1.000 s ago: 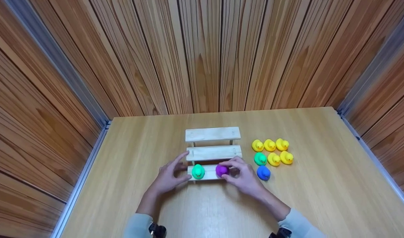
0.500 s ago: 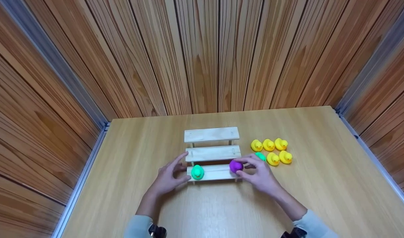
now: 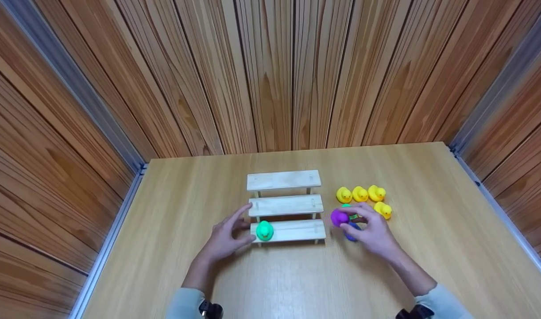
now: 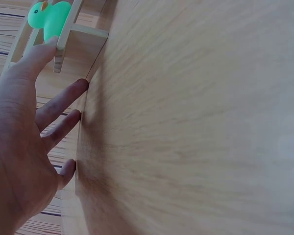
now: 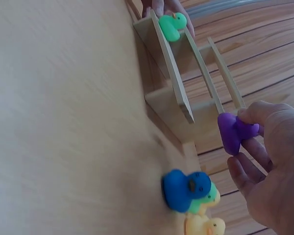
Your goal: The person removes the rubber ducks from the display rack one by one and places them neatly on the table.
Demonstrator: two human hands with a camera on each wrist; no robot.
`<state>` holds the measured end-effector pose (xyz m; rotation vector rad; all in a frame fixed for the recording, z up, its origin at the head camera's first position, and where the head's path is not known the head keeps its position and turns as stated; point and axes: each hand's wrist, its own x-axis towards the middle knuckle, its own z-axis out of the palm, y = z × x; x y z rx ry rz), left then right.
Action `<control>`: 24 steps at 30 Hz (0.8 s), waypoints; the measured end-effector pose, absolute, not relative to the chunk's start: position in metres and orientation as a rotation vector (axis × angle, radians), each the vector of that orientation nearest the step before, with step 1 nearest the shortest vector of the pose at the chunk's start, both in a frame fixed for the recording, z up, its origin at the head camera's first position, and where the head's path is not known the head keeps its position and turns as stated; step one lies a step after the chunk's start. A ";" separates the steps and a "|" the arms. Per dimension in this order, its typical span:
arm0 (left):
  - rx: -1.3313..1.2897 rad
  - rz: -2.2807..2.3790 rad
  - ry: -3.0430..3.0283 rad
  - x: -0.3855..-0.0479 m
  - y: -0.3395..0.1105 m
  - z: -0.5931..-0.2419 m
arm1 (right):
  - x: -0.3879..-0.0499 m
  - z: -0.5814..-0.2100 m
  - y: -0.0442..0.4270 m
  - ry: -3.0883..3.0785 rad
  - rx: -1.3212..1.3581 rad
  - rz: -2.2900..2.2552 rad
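Observation:
A three-tier wooden shelf (image 3: 297, 231) stands mid-table, with a green rubber duck (image 3: 264, 231) on the left of its lowest step. At the shelf's left end is my left hand (image 3: 226, 238), fingers spread, the thumb touching the lowest step in the left wrist view. My right hand (image 3: 374, 232) pinches a purple rubber duck (image 3: 339, 217) between thumb and fingers, raised off the table just right of the shelf. Below that hand, partly hidden, sits a blue duck (image 5: 179, 190). Another green duck (image 5: 208, 196) shows behind the blue one in the right wrist view.
Several yellow ducks (image 3: 360, 194) stand on the table right of the shelf, some partly covered by the right hand. Wood-panel walls (image 3: 270, 79) rise behind and on both sides of the table (image 3: 199, 186).
The right hand has lifted the purple duck off the lowest step and carried it right, past the shelf's end toward the other ducks. The left hand keeps its place.

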<state>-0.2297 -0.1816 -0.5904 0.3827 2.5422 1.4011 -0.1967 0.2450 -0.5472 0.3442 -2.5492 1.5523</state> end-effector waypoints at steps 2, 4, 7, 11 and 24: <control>0.389 1.407 2.537 -0.230 -0.182 -0.590 | -0.197 -0.548 0.252 -2.517 0.356 1.536; 0.399 1.418 2.540 -0.230 -0.182 -0.591 | -0.197 -0.549 0.260 -2.490 0.362 1.516; 0.417 1.433 2.540 -0.232 -0.182 -0.593 | -0.195 -0.550 0.271 -2.483 0.350 1.493; 0.425 1.431 2.540 -0.233 -0.183 -0.595 | -0.193 -0.549 0.284 -2.510 0.310 1.477; 0.402 1.424 2.522 -0.230 -0.182 -0.593 | -0.186 -0.548 0.314 -2.658 0.220 1.366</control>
